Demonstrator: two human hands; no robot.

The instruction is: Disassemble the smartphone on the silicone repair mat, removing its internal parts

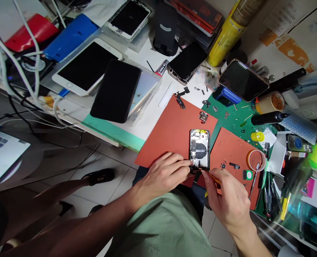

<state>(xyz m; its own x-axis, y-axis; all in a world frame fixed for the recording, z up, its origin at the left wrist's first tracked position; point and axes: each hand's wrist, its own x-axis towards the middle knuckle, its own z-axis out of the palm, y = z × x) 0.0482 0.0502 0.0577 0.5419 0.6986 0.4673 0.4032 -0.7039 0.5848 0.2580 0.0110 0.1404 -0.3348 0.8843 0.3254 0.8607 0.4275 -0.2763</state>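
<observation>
An opened phone housing (201,151), its inside exposed, lies face up on the reddish-brown mat (166,123) near my body. My left hand (170,173) comes from the left, its fingers together and gripping the housing's lower left edge. At the lower right, my right hand (229,194) pinches a thin orange-handled tool (214,179), whose tip meets the phone's bottom end; its exact kind is hidden by my fingers. Small loose parts, among them a camera module (203,116) and a flex cable part (180,101), lie beyond the phone.
Left of the mat are a black screen panel (116,91) and a white phone front (87,66). A propped phone (244,80), a yellow can (225,32) and a tape roll (255,160) stand right. Another person's leg (67,185) shows below the table at left.
</observation>
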